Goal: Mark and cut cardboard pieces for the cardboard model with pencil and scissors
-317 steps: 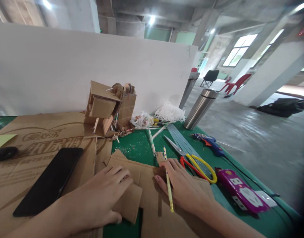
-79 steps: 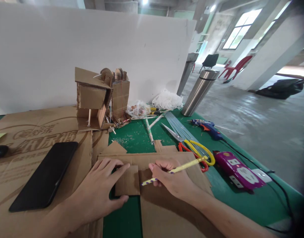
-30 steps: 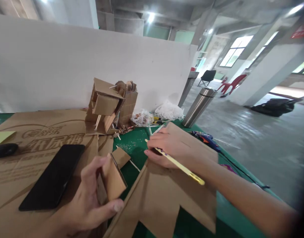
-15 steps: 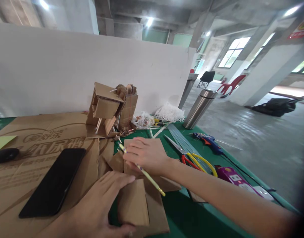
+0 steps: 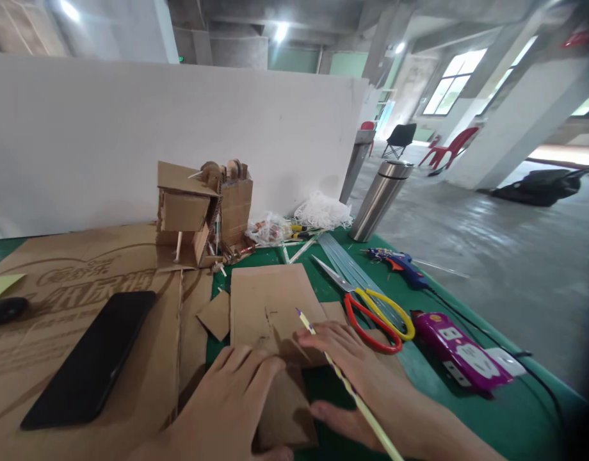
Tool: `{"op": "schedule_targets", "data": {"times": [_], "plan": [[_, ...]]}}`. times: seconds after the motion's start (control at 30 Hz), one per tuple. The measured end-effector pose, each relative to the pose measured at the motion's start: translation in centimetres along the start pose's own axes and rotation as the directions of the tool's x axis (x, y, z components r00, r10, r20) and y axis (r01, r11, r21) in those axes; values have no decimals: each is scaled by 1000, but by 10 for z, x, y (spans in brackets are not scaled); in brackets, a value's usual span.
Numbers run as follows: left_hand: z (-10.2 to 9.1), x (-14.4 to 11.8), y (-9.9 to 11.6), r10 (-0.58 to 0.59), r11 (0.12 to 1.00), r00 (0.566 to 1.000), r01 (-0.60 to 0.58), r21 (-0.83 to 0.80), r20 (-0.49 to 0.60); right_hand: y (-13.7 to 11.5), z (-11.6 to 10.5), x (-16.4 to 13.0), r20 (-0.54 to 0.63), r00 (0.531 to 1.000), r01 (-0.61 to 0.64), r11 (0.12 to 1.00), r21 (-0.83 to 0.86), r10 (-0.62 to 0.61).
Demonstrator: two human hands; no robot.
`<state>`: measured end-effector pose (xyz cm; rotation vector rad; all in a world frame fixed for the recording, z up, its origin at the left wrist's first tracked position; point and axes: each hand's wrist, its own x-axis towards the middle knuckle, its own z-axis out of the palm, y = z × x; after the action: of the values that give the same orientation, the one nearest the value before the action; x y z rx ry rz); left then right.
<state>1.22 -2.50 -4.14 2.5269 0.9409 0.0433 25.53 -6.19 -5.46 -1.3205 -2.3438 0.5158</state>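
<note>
Left hand (image 5: pixel 227 400) lies flat, fingers spread, pinning a small card piece (image 5: pixel 285 410) to the green table (image 5: pixel 515 416) at the near edge; nothing is gripped, only pressed. Right hand (image 5: pixel 366 384) has a pencil (image 5: pixel 342 378) tucked between its fingers, fingertips touching the larger card sheet (image 5: pixel 270 301) just beyond the small piece. Judgement: corrugated card is light, stiff along the flutes, easily creased and apt to slide on the cloth, so best taken by its edges with thumb below.
</note>
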Motion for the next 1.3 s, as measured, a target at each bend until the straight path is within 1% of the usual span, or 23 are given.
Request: {"op": "schedule_targets", "data": {"times": [0.1, 0.2, 0.27, 0.33, 0.43, 0.47, 0.57, 0.63, 0.73, 0.8, 0.93, 1.03, 1.2, 1.3], "plan": [[8, 5, 1, 19, 1000, 1000, -19, 15, 3, -5, 10, -8, 12, 1000, -16, 999, -33, 16], [11, 7, -2, 32, 1000, 999, -32, 0, 2, -6, 23, -9, 35, 999, 29, 996, -79, -26], [11, 6, -2, 29, 999, 1000, -29, -24, -2, -5, 29, -9, 59, 998, 25, 997, -79, -20], [10, 5, -1, 9, 999, 1000, -9, -47, 15, -4, 33, -11, 66, 998, -14, 998, -69, 19], [4, 1, 0, -23, 997, 999, 26, -77, 41, -3, 38, -17, 51, 998, -38, 998, -49, 40], [1, -1, 0, -18, 996, 999, 22, -91, 42, -3, 39, -18, 39, 998, -40, 998, -49, 42], [-9, -7, -7, 69, 985, 994, -55, -161, 81, -5, 39, -20, 6, 999, -37, 998, -60, 37], [-16, -9, -13, 127, 976, 988, -108, -191, 92, -6, 38, -19, 9, 1000, -24, 998, -66, 24], [-19, -9, -20, 219, 956, 974, -202, -213, 55, -8, 36, -17, 17, 1000, -3, 998, -67, 4], [-19, -9, -23, 237, 950, 971, -225, -215, 31, -8, 35, -16, 14, 1000, 2, 998, -67, -1], [-14, -8, -25, 212, 952, 977, -203, -228, 17, -8, 36, -18, 15, 1000, -3, 999, -53, 4], [-12, -8, -27, 188, 950, 982, -186, -253, -13, -6, 37, -18, 16, 1000, -3, 999, -41, 4], [-14, -6, -31, 128, 938, 990, -139, -317, -56, -4, 37, -18, 10, 1000, 6, 999, -42, -5], [-16, -5, -29, 138, 933, 989, -149, -327, -55, -4, 38, -18, 4, 1000, 1, 999, -41, -1]]}}
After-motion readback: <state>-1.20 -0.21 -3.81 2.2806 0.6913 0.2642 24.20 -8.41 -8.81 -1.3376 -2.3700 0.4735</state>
